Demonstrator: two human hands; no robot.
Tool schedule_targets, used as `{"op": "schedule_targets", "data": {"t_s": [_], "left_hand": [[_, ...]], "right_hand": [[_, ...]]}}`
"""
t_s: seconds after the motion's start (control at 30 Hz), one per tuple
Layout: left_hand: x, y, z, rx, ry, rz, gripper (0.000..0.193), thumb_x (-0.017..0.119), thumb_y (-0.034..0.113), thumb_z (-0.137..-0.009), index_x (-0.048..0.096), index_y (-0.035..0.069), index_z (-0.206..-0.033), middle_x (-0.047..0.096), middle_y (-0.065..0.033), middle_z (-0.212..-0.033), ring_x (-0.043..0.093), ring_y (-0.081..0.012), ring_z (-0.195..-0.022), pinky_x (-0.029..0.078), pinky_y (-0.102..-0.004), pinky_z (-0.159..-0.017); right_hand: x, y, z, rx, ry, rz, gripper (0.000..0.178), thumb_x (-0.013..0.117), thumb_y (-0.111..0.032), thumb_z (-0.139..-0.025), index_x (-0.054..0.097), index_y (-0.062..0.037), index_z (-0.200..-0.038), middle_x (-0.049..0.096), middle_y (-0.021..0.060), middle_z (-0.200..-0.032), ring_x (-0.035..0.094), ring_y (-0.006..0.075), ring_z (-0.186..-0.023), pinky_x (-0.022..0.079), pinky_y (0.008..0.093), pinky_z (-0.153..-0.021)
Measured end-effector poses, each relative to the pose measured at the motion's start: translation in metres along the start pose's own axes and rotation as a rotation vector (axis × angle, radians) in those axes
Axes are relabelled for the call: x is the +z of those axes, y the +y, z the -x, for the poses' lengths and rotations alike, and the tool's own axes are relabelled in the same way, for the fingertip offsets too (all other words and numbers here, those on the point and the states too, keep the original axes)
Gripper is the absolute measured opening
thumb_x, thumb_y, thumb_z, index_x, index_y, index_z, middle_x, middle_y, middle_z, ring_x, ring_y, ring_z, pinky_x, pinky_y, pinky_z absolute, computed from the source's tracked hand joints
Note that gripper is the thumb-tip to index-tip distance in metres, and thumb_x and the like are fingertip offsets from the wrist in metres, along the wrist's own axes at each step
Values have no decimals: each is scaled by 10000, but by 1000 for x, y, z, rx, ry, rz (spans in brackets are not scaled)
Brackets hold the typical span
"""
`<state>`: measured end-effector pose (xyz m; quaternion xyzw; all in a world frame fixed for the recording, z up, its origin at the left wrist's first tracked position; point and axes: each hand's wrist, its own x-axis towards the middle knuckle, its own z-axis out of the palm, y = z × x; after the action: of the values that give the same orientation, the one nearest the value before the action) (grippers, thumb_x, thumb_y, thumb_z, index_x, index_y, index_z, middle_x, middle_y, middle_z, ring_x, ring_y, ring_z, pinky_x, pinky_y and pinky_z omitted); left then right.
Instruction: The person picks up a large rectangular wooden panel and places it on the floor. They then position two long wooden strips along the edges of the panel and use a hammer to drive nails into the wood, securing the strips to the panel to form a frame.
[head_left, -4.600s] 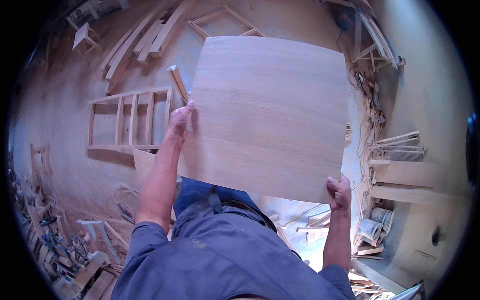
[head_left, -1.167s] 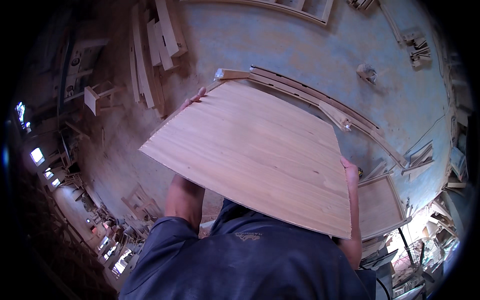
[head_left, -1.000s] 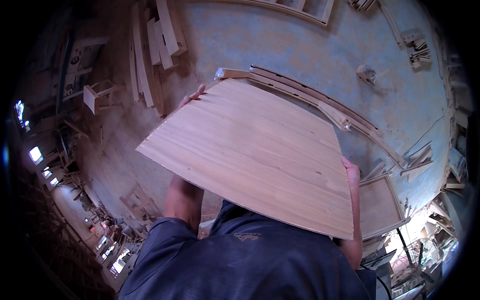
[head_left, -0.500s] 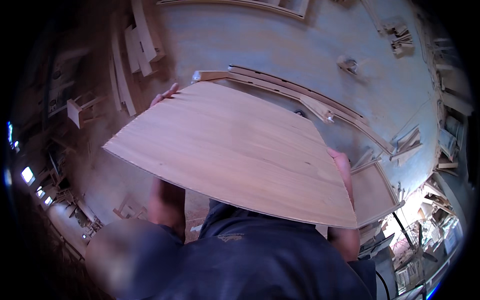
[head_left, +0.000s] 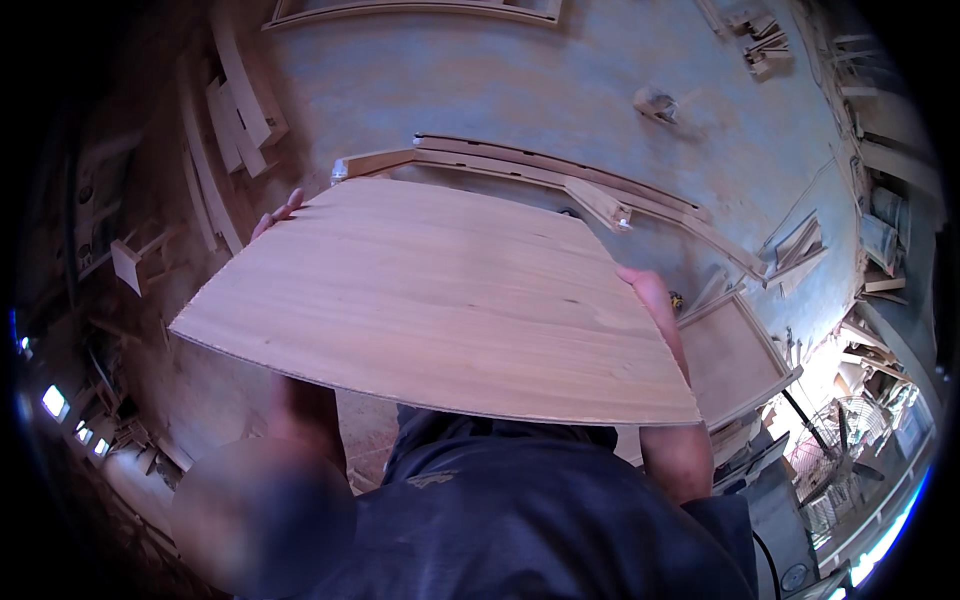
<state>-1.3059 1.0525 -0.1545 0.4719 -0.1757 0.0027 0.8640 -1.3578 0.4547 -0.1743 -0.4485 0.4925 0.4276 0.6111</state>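
Observation:
A wide plywood panel (head_left: pixel 440 300) with pale grain and rough-cut edges is held up in front of my body. My left hand (head_left: pixel 278 214) grips its far left edge; only the fingers show past the rim. On the other side my right hand (head_left: pixel 652 298) holds the right edge, its thumb side visible along the wood. The panel hides both palms and most of the fingers. Just beyond the panel, a wooden frame with long rails (head_left: pixel 560 172) lies on the floor.
Long boards (head_left: pixel 235 110) are stacked at the left, near a small wooden piece with legs (head_left: pixel 130 265). A framed panel (head_left: pixel 740 360) leans at the right, close to a wire-caged fan (head_left: pixel 840 450). Wood offcuts (head_left: pixel 765 50) lie at the far right. Another frame (head_left: pixel 410 12) is at the far edge.
The panel and both hands have shifted left in view, and the panel's near edge sits a little higher on the right. The surroundings have slid left too. Both hands keep their hold.

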Motion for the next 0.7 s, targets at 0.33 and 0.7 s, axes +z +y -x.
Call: {"op": "schedule_targets", "data": {"t_s": [0.33, 0.7], "left_hand": [[-2, 10, 8, -236, 170, 96, 379, 403, 240, -1077, 607, 63, -1343, 541, -183, -1466, 364, -341, -1474, 277, -588, -1215], [19, 2, 7, -133, 91, 49, 399, 440, 293, -1064, 578, 81, -1373, 515, -180, -1491, 370, -385, -1461, 260, -603, -1217]], "right_hand": [[40, -38, 48, -57, 192, 137, 338, 612, -244, -964, 717, 37, -1118, 734, 125, -1023, 682, 205, -892, 517, 371, -828], [16, -16, 24, -175, 22, 104, 281, 619, -220, -918, 747, 18, -996, 729, 82, -947, 677, 188, -855, 514, 359, -805]]}}
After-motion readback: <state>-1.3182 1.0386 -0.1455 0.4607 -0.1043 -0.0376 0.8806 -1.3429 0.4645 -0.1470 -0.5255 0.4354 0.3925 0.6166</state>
